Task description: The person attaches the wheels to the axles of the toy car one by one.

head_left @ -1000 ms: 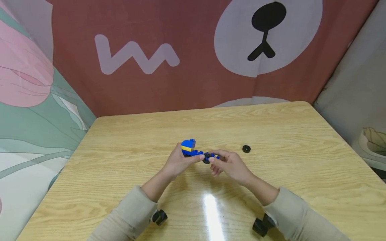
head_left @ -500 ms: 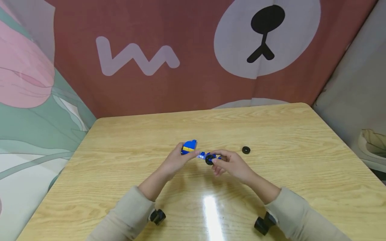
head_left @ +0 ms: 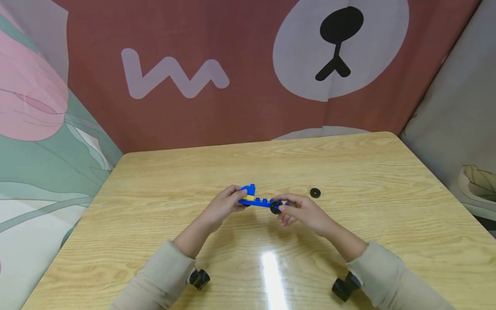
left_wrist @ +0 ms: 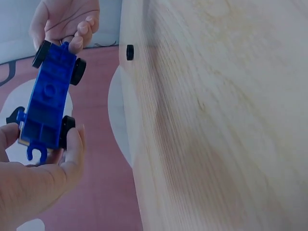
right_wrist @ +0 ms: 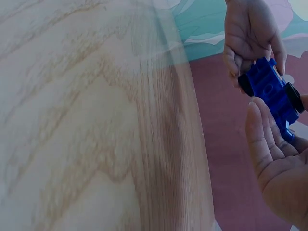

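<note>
A blue toy car (head_left: pixel 262 203) built of blocks, with black wheels (left_wrist: pixel 78 71), is held above the table between both hands. My left hand (head_left: pixel 220 209) grips its left end, where a blue and yellow block stack (head_left: pixel 249 192) stands. The right hand (head_left: pixel 308 212) pinches the other end at a black wheel (head_left: pixel 275 207). From below, the left wrist view shows the car's underside (left_wrist: pixel 48 94), a hook (left_wrist: pixel 37 153) at the left-hand end, and a bare blue axle end (left_wrist: pixel 20 115) near the left fingers. A loose black wheel (head_left: pixel 315 192) lies on the table.
The wooden table (head_left: pixel 174 176) reaches back to a red-brown cloth (head_left: pixel 248 116) with a printed bear. Black wrist cameras (head_left: pixel 199 279) hang under both cuffs. On the right is a pale cloth (head_left: pixel 445 125).
The left hand has shifted back along the car to its left end, so more of the blue base shows. The right hand has moved slightly right, still pinching at the wheel.
</note>
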{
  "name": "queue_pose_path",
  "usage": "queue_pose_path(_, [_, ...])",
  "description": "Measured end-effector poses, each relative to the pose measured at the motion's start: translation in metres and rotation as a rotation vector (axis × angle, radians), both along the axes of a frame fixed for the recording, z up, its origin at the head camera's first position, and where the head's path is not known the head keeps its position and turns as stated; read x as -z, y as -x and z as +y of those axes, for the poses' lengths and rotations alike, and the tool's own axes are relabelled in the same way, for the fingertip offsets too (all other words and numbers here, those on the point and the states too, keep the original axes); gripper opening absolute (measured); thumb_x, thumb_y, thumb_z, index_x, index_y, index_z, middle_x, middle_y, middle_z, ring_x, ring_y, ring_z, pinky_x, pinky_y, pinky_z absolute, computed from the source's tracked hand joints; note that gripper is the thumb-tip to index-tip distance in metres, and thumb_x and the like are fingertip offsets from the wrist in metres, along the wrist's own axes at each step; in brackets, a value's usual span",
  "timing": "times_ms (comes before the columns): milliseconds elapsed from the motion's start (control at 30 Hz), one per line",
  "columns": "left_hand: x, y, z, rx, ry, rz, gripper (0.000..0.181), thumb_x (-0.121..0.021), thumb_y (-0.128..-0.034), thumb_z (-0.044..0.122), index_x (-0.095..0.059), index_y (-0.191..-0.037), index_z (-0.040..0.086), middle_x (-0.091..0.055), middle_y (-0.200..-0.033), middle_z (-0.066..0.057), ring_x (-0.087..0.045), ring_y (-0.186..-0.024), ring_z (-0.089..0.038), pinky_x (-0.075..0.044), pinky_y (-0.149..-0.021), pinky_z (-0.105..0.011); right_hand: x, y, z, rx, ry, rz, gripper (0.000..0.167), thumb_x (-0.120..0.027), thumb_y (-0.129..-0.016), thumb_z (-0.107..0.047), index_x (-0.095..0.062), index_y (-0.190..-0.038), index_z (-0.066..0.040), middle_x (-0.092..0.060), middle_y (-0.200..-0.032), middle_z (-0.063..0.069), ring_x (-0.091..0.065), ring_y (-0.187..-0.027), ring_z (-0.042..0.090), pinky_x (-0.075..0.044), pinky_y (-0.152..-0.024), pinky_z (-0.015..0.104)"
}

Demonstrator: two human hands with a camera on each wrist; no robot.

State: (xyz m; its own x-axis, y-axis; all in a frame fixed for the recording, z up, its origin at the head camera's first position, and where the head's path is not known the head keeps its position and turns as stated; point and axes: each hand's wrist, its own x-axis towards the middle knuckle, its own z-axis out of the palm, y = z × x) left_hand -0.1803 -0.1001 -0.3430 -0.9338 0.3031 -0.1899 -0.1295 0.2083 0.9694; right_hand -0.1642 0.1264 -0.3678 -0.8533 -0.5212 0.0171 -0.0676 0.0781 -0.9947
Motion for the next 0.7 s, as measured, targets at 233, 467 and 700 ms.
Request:
queue_pose_path(233, [0.001, 0.000, -0.004, 0.048, -0.022, -0.022, 0.032, -0.045, -0.0900, 0.021, -0.046, -0.107, -0.007, -0.053, -0.097, -0.017, -0.055, -0.086, -0.023, -0.045, -0.079, -0.033, 0.000, 0.002, 0.005, -0.017, -0.006, -0.006, 0.040, -0.047, -0.089, -0.017, -0.042, -0.119, 0.010, -0.053, -0.084, 0.030, -0.058, -0.069, 0.029, -0.046, -0.066, 0.049])
queue_pose_path(467, [0.002, 0.001, -0.007, 0.072, -0.069, -0.100, 0.034, -0.048, -0.0885, 0.017, -0.042, -0.114, -0.006, -0.049, -0.102, -0.018, -0.056, -0.086, -0.022, -0.045, -0.080, -0.034, 0.000, 0.006, 0.010, -0.015, -0.002, 0.006, 0.039, -0.047, -0.089, -0.015, -0.042, -0.117, 0.012, -0.052, -0.085, 0.030, -0.057, -0.071, 0.034, -0.046, -0.066, 0.048])
queue_pose_path(700, [0.007, 0.003, -0.007, 0.083, -0.118, -0.115, 0.027, -0.048, -0.0882, 0.014, -0.042, -0.104, -0.007, -0.047, -0.097, -0.015, -0.056, -0.084, -0.020, -0.044, -0.081, -0.035, 0.000, 0.010, 0.019, 0.032, -0.018, 0.009, 0.040, -0.045, -0.090, -0.016, -0.041, -0.118, 0.013, -0.052, -0.086, 0.028, -0.055, -0.074, 0.040, -0.046, -0.069, 0.048])
